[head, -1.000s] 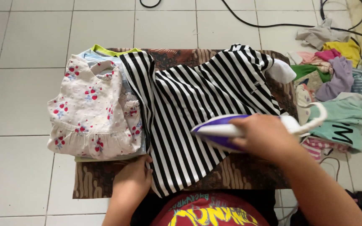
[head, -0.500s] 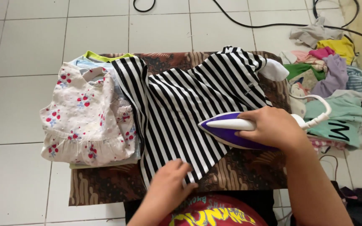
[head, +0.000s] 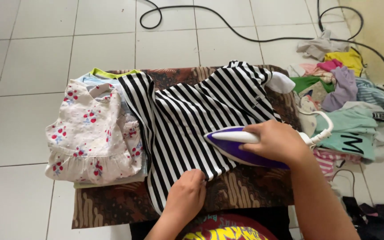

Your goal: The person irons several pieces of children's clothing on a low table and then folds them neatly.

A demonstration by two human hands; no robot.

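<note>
Domestic room, ironing station at floor level: white tiled floor point(head: 36, 53), patterned brown cloth point(head: 112, 206) as pad, heap of unsorted clothes point(head: 347, 111), trailing black cable point(head: 227, 22).

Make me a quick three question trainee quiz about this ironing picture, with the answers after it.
1. Which hand grips the purple and white electric iron?
2. True or false: the left hand presses the hem of the black and white striped garment.
3. The folded white garment with red flowers lies on which side of the striped one: A the person's left, B the person's right?

Key: 1 the right hand. 2 true. 3 A.
</note>
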